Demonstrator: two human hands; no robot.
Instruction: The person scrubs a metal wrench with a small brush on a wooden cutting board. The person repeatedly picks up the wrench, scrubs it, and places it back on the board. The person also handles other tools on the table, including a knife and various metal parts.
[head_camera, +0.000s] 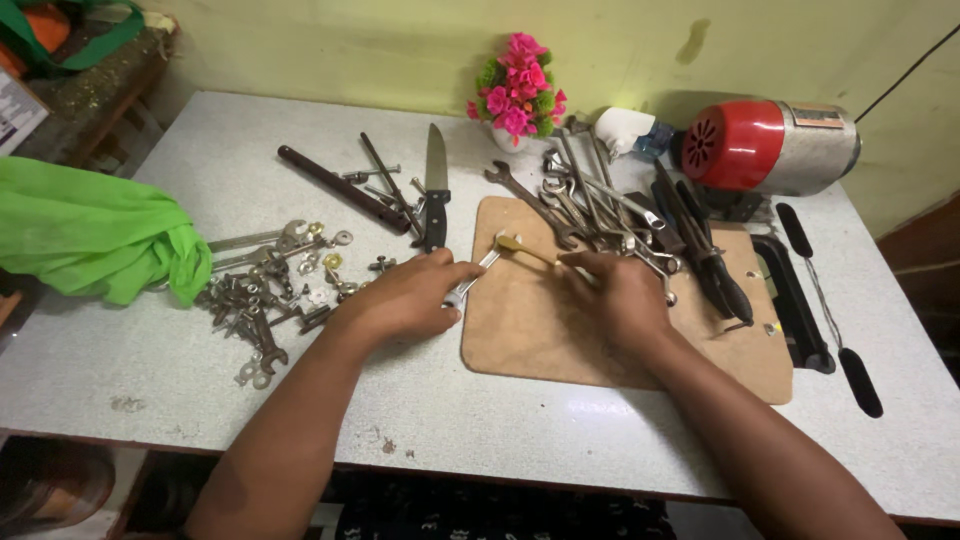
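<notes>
My left hand (405, 297) grips a small silver spanner (480, 268) at the left edge of a brown wooden board (540, 330). My right hand (620, 295) rests on the board and pinches a thin yellow-handled tool (525, 248) whose tip meets the spanner's head. Just beyond my right hand lies a heap of spanners and pliers (600, 215) on the board's far side.
A pile of small nuts, bolts and spanners (270, 290) lies left of my left hand, by a green cloth (90, 235). A black-handled knife (436, 190), a dark rod (340, 188), a pink flower pot (517, 90), a red-and-silver appliance (770, 145) and a black strap (825, 300) sit around.
</notes>
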